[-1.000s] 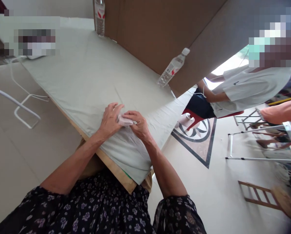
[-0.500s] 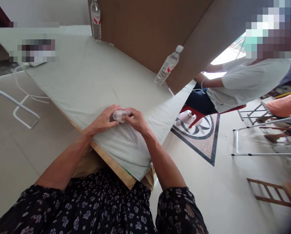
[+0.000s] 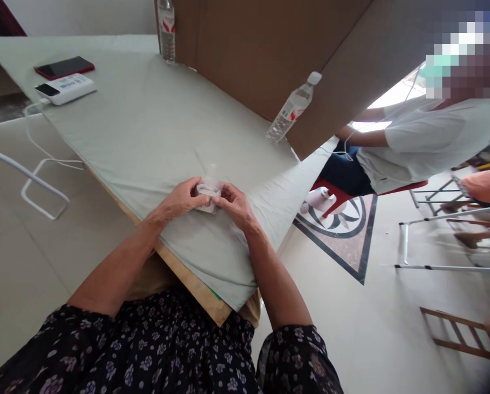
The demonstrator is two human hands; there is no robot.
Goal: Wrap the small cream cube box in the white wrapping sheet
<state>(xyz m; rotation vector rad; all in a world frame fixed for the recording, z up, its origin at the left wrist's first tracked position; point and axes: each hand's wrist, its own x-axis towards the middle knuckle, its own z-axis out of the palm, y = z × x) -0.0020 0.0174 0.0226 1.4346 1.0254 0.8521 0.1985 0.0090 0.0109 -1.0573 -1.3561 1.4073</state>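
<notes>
Between both hands, just above the near part of the cloth-covered table [image 3: 146, 120], is a small whitish packet in clear, see-through plastic [image 3: 208, 191]. My left hand [image 3: 182, 197] closes on its left side, with the thumb along the near face. My right hand [image 3: 237, 204] grips the right side, thumb and curled fingers against it. The two thumbs come close together at the front. Some clear plastic seems to stick up at the far side. Blur and the fingers hide exactly what the packet is.
A leaning water bottle [image 3: 291, 112] and an upright one [image 3: 167, 33] stand by a large brown cardboard panel [image 3: 249, 54]. A phone [image 3: 64, 67] and a white power bank [image 3: 65, 88] with a cable lie far left. A person in a white shirt [image 3: 429, 137] sits beyond the panel.
The packet has been turned in my hands, so a flatter whitish face now shows. My right hand has shifted its hold, and both thumbs are now at the near side.
</notes>
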